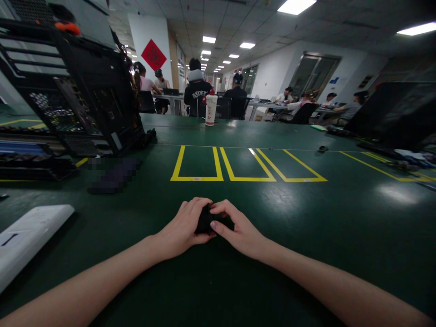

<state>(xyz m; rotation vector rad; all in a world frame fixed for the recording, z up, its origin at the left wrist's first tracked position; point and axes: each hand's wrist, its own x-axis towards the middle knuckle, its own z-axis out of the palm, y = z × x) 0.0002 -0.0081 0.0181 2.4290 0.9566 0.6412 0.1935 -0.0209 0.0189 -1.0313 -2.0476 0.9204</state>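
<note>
A small black object (203,220) is between my two hands, low over the green table (211,290). My left hand (182,227) wraps round it from the left, fingers above and thumb below. From the right, my right hand (240,229) grips its raised edge with fingertips and thumb. Much of the object is hidden by my left fingers, and what it is cannot be made out.
Yellow tape outlines (197,179) lie beyond my hands. A black open metal frame (98,104) and a white device (34,236) are at left. A cup (210,109) stands at the far edge. A small dark round piece (322,149) lies right. People sit beyond.
</note>
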